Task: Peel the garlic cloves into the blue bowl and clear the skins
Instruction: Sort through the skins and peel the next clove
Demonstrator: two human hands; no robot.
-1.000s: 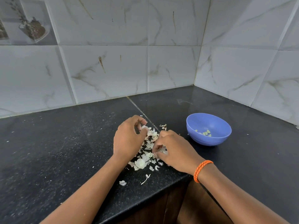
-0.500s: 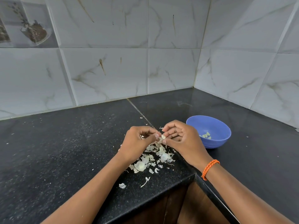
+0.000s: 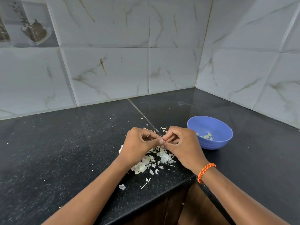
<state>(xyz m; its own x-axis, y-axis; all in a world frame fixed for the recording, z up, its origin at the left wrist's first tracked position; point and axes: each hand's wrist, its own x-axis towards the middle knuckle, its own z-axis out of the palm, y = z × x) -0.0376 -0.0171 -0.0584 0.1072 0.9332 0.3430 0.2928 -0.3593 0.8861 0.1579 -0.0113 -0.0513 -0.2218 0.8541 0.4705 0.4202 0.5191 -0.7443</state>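
My left hand (image 3: 138, 144) and my right hand (image 3: 183, 143) meet fingertip to fingertip above the counter, pinching a small garlic clove (image 3: 162, 141) that the fingers mostly hide. Below them a pile of white garlic skins (image 3: 155, 159) lies on the black counter. The blue bowl (image 3: 217, 142) stands just right of my right hand with several peeled cloves (image 3: 207, 136) in its bottom.
The black granite counter (image 3: 65, 151) fills a corner of marble-tiled walls (image 3: 105, 70). Its front edge (image 3: 154, 198) runs close under the skins, with a dark wooden cabinet below. Stray skins (image 3: 145, 183) lie near that edge. An orange band (image 3: 205, 172) circles my right wrist.
Both hands have lifted from the pile of skins and come together above it, with a clove now pinched between the fingertips. The bowl has not moved.
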